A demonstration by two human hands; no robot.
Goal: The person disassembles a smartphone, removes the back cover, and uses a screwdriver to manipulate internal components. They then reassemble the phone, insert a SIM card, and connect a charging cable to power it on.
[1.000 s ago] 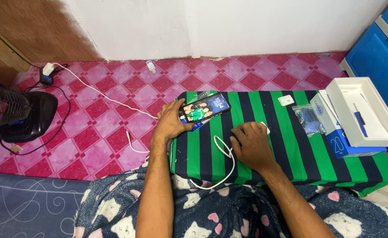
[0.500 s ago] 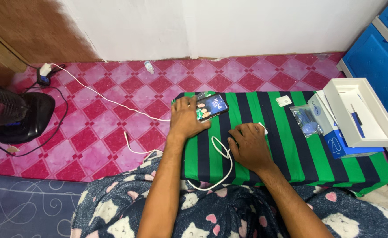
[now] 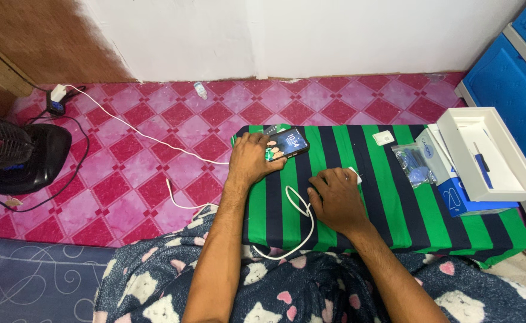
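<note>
Your left hand (image 3: 250, 159) lies on the green-and-black striped cloth (image 3: 388, 203), its fingers curled around the left end of a smartphone (image 3: 287, 145) whose screen is lit and faces up; the phone rests flat on the cloth near its far left corner. Your right hand (image 3: 335, 196) sits palm down nearer the middle of the cloth, fingers bent over a small white charger plug (image 3: 355, 176) that shows just past your fingertips; you cannot tell how firmly it is gripped. A white cable (image 3: 302, 221) loops on the cloth between your two hands and hangs over the near edge onto your patterned blanket (image 3: 287, 293). To the right on the cloth lie a small white square piece (image 3: 384, 137), a clear plastic bag (image 3: 411, 164), a blue box (image 3: 463, 200) and an open white box lid (image 3: 490, 155). On the pink tiled floor (image 3: 155, 149) to your left stands a black fan (image 3: 18, 157), with another white cord (image 3: 137, 133) running from a wall adapter (image 3: 57, 96) toward the cloth.
</note>
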